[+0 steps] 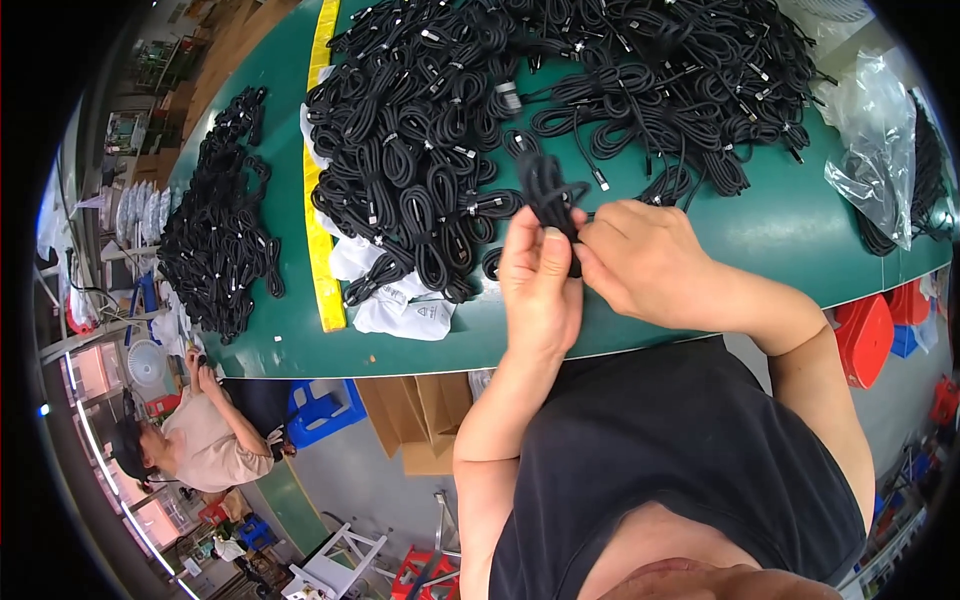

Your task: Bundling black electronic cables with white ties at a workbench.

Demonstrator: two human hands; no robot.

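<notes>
A coiled black cable [545,192] stands upright between my hands, its upper loops slightly blurred. My left hand [540,278] grips the bundle from below, with the thumb laid along it. From the right, my right hand [648,258] pinches at the same cable, its fingertips closed by the lower part of the coil. What exactly those fingertips hold is partly hidden. Just beyond my hands lies a big pile of bundled black cables [400,150], many with silver connector ends. It spreads over the green table [760,230].
Yellow tape [322,200] runs across the table, with another cable heap [225,220] left of it. White bags [405,315] lie beside the near end of the pile. At right sit a clear plastic bag [880,140] and red stools [862,340]. Another person [205,435] works at far left.
</notes>
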